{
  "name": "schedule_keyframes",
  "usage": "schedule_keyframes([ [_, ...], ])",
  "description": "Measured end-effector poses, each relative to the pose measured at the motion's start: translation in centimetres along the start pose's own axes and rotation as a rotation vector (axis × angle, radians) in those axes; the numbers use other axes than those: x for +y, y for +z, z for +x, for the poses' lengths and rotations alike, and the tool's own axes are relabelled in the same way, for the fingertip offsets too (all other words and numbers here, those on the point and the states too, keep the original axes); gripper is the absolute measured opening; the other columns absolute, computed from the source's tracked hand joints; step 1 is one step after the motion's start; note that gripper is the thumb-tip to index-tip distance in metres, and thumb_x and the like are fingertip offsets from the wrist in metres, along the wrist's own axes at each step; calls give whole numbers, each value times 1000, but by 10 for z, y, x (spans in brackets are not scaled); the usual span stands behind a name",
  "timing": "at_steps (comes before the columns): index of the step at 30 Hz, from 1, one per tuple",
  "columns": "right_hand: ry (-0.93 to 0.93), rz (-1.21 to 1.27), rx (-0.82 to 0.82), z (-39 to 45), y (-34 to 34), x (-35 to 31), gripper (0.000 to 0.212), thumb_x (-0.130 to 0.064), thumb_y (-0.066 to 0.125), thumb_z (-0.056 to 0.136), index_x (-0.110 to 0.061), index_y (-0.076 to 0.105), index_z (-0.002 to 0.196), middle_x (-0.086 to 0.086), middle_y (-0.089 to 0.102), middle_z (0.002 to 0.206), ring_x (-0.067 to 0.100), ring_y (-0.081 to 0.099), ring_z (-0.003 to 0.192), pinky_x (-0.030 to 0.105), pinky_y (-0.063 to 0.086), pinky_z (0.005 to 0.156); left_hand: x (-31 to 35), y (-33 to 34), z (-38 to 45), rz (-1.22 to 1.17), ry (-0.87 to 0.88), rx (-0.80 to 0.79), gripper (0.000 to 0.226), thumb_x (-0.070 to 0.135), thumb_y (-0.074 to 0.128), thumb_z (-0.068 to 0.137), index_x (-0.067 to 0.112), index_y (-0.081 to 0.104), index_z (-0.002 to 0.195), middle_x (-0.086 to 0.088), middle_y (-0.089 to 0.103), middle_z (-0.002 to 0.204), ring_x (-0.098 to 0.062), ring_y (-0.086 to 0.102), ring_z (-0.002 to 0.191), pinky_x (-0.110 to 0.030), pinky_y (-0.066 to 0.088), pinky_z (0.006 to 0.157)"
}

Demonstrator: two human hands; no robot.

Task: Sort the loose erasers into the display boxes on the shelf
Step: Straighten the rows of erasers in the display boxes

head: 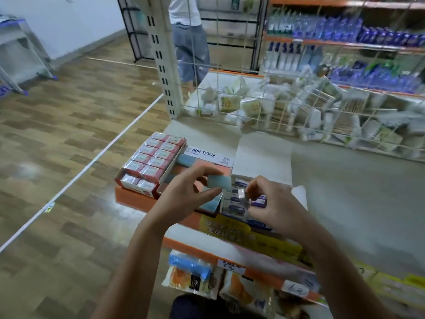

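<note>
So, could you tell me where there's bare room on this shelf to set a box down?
Free: shelf top right of the right hand, up to the wire bin; also a strip behind the red box. Crowded: the front left, where red box, middle box and blue box sit together.

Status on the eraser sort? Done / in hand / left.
Done: the red-sleeved box on the left looks full and tidy. In hand: left hand pinches a blue eraser above the middle box; right hand pinches a small wrapped eraser over the box of purple-labelled erasers. Left: placing both; that box looks untidy.
</note>
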State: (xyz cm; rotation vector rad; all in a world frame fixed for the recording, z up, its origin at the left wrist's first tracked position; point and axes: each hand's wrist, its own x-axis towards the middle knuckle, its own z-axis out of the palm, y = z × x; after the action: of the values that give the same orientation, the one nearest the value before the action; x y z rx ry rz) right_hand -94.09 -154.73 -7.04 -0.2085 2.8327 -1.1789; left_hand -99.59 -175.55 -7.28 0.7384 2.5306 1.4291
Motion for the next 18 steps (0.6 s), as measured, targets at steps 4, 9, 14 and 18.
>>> schedule_keyframes([
  [4,29,38,15,-5,8,-10,30,-7,65,80,-30,49,89,-18,58,88,-9,54,85,6,41,71,-8,-9,12,-5,22,-92,28,22,67,84,31,59,109,13,59,105,-2,56,93,-14,45,73],
  [9,78,10,41,-7,20,-19,24,-8,67,81,-23,55,96,-10,59,94,3,58,88,16,49,81,-8,-19,20,-17,38,-151,33,23,67,83,46,53,102,15,59,101,2,55,90,-11,44,73],
  [14,97,-108,57,-9,25,-22,20,-16,65,83,-25,55,98,-15,53,92,2,49,88,10,41,75,-10,-21,25,-4,53,-218,32,23,67,83,43,53,103,15,58,103,6,54,90,-7,42,73],
  [18,146,-144,19,-10,24,-21,23,-24,64,86,-26,54,107,-16,49,96,4,46,94,14,40,79,-13,-21,29,-12,51,-249,30,25,67,82,41,56,104,16,58,98,5,54,88,-8,42,73],
])
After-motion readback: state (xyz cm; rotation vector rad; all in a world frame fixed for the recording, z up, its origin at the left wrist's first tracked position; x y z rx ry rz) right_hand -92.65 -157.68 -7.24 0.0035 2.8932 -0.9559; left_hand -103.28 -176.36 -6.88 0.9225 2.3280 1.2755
